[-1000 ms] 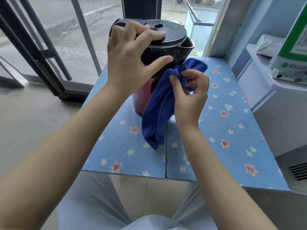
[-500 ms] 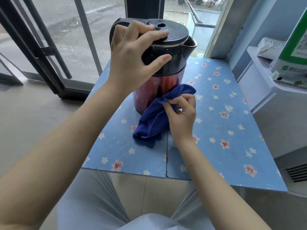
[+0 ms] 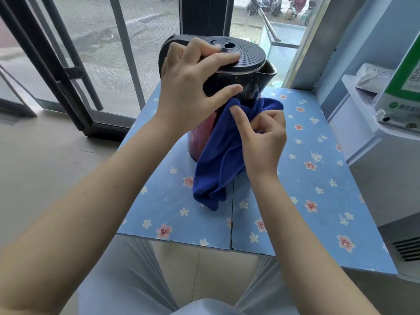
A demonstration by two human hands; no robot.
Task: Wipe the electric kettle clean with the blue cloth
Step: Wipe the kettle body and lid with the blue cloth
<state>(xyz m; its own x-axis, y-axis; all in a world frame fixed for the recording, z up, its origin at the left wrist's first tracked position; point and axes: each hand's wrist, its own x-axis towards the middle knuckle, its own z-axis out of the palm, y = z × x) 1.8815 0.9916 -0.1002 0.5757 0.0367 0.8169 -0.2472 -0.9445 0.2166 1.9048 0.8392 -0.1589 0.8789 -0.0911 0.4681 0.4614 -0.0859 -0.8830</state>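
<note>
Near the centre of the frame, an electric kettle (image 3: pixel 236 87) stands upright on a narrow desk (image 3: pixel 306 178) covered in pale blue, flower-printed material, beside a glass door at upper left. It has a black ridged lid and black upper body over a red lower body. At centre, the left hand (image 3: pixel 193 87) clamps the kettle's top, fingers spread over the lid and thumb pressed against the black side, steadying it. Just right of and below it, the right hand (image 3: pixel 261 137) pinches a bunched blue cloth (image 3: pixel 218 160) against the kettle's near side, where black meets red; the cloth's loose end hangs down to the desk. The right hand is the one working, and the kettle's wall runs vertically straight ahead of it, so a wiping stroke would likely travel down or around that wall.
</note>
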